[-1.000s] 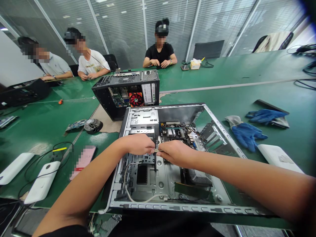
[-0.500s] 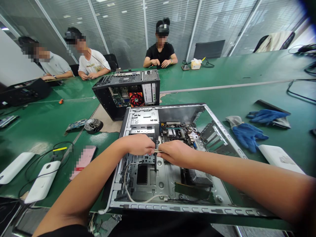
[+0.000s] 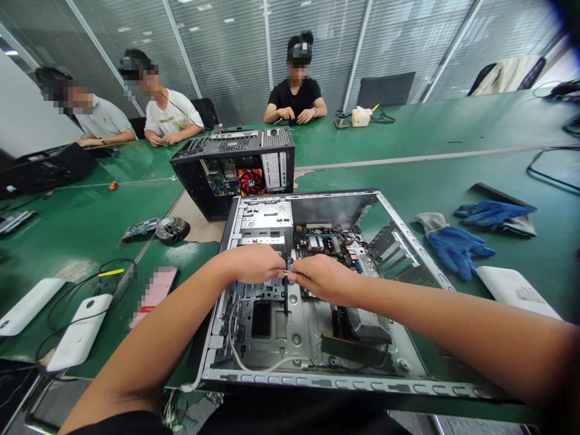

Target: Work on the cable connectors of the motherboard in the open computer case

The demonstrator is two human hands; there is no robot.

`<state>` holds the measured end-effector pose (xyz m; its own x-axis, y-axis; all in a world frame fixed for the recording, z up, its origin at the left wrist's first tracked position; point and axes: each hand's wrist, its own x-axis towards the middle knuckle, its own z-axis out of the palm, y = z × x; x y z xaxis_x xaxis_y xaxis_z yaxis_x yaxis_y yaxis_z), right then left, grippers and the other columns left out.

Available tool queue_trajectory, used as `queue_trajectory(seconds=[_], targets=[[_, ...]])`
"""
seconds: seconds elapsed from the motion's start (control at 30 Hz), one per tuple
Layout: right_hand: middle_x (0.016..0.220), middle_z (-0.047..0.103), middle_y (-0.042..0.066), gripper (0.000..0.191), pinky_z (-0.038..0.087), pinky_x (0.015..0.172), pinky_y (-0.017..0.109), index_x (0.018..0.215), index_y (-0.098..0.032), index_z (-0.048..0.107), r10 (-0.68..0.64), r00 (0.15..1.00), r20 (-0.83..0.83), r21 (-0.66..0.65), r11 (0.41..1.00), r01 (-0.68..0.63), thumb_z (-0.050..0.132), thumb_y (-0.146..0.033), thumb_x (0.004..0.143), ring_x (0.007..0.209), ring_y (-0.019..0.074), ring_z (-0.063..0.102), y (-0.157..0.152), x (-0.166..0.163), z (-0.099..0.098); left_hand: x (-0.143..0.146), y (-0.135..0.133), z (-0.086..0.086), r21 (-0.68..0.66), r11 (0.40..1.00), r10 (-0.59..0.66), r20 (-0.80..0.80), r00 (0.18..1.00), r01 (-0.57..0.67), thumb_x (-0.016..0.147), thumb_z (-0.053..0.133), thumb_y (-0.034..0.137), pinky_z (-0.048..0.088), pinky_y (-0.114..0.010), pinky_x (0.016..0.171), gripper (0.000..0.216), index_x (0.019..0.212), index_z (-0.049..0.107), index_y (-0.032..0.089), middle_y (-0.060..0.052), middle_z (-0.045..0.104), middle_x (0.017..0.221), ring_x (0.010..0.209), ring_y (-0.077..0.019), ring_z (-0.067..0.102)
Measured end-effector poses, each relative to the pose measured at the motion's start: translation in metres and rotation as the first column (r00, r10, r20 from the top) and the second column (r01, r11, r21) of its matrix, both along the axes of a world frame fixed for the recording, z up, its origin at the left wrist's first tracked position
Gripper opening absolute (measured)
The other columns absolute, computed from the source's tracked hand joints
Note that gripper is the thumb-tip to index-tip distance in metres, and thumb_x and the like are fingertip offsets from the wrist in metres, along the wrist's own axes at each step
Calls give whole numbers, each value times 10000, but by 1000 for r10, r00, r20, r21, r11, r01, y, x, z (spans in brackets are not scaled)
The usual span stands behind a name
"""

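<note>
An open computer case (image 3: pixel 348 382) lies on its side in front of me, its metal interior facing up. Over its middle, my left hand (image 3: pixel 260 264) and my right hand (image 3: pixel 321 275) meet with closed fingers, pinching a short pale cable (image 3: pixel 287 273) between them. Most of that piece is covered by my fingers. Beyond my right hand sits the motherboard (image 3: pixel 319 243); a finned heatsink (image 3: pixel 368 326) shows under my right forearm. A long green circuit strip (image 3: pixel 348 348) lies near the front rim. Another stretch of pale cable (image 3: pixel 230 335) curves along the case's left floor.
Behind stands a second computer case (image 3: pixel 231 157) with a red fan. Blue gloves (image 3: pixel 457 244) and a white box (image 3: pixel 514 290) lie right. Left are a phone (image 3: pixel 156 293), white devices (image 3: pixel 81 332), cables and a round metal part (image 3: pixel 172 229). Three people sit across the table.
My hands have drawn slightly closer together, with less pale cable showing between them. The view has shifted a little; the cases stay in place.
</note>
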<state>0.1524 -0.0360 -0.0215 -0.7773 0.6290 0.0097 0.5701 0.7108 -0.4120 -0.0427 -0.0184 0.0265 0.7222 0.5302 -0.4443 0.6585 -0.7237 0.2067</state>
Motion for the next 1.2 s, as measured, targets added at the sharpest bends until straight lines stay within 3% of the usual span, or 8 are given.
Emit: queue_trajectory(seconds=[0.17,0.4,0.67,1.2], targets=[[639,557,17,340,218,562,272,697,-170,546,-3,1000,-10,19,1000,3,401,-331,959,582,117,443,1,-1,-1,0,0,1,-3,1000,9,1,1000,-9,899,420,256,372,-257,613,260,832,662,190,-14,648,722,647,-140,541],[734,620,36,286,224,567,292,776,-164,580,62,997,56,178,981,-71,423,-330,947,625,139,514,-2,2,-4,0,0,0,-37,999,0,6,1000,0,890,421,234,379,-258,615,251,838,659,175,-22,653,751,663,-146,553],[728,651,68,310,213,537,303,798,-145,619,36,984,177,285,955,-86,412,-312,957,626,160,555,-7,-1,-2,2,-1,1,-26,1000,-5,-10,1000,4,892,417,247,392,-266,632,263,841,664,174,-34,661,767,678,-159,563],[667,640,48,382,208,531,294,726,-162,577,-26,994,107,115,993,13,358,-354,974,586,139,539,-9,-2,0,1,-2,-4,72,995,-63,-19,998,65,895,431,238,340,-269,585,259,801,665,183,-29,651,720,644,-153,549]])
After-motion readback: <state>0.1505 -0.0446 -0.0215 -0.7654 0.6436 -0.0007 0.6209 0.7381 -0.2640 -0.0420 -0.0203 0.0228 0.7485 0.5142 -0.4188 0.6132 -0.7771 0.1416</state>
